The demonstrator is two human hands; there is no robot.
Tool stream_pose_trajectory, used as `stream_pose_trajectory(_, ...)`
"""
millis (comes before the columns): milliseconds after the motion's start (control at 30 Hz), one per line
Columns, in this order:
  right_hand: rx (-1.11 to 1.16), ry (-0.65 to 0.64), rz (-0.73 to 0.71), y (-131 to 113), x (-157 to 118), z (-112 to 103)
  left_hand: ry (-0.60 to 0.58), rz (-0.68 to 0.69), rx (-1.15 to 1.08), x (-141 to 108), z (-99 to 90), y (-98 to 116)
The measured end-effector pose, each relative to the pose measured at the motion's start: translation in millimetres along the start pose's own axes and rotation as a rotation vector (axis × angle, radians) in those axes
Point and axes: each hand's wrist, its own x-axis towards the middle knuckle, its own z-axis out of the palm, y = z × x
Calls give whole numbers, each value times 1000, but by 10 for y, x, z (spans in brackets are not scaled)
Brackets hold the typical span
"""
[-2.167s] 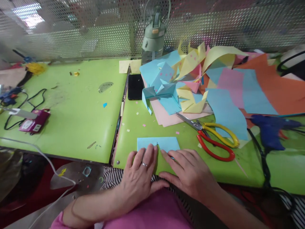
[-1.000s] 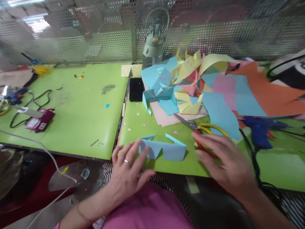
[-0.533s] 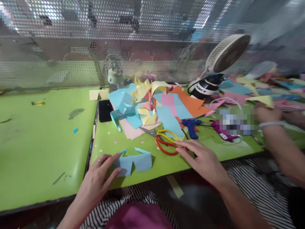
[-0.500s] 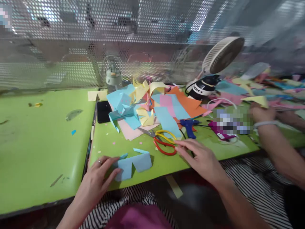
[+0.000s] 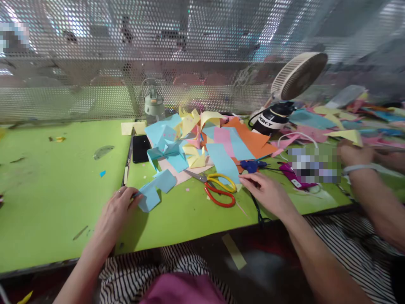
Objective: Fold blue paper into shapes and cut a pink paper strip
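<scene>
My left hand [image 5: 117,211] pinches the left end of a folded light blue paper piece [image 5: 149,197] above the green table. The fingers of my right hand [image 5: 264,191] are pressed together at the lower end of a light blue strip [image 5: 223,162]. Whether they grip it is hard to tell. Left of that hand lie scissors [image 5: 220,189] with one yellow and one red handle, blades pointing left. A blue glue gun [image 5: 252,166] lies just behind my right hand. Blue, yellow, pink and orange papers are heaped beyond the scissors.
Behind the papers stand a clear bottle [image 5: 154,105], a black bottle [image 5: 272,119] and a fan [image 5: 299,76]. A dark phone [image 5: 141,148] lies by the table seam. Another person's arm [image 5: 370,181] reaches in at the right.
My left hand has moved up and left with the blue paper, which is now tilted. My right hand has left the scissors' handles and shifted slightly right and up to the blue strip.
</scene>
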Motion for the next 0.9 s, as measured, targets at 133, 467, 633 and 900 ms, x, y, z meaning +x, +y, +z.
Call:
stream_pose_trajectory(133, -41, -3, -33, 16, 50, -1, -4, 81, -55, 54, -20, -53)
stream_pose_trajectory(467, -274, 94, -35, 608, 300, -86, -62, 28, -368, 84, -17, -87)
stream_pose_trajectory(633, -371, 122, 161, 871, 258, -125, -63, 4, -455, 51, 15, -115)
stream_pose_trajectory(900, -407, -88, 385, 683, 214, -52, -108, 12, -492, 51, 112, -235)
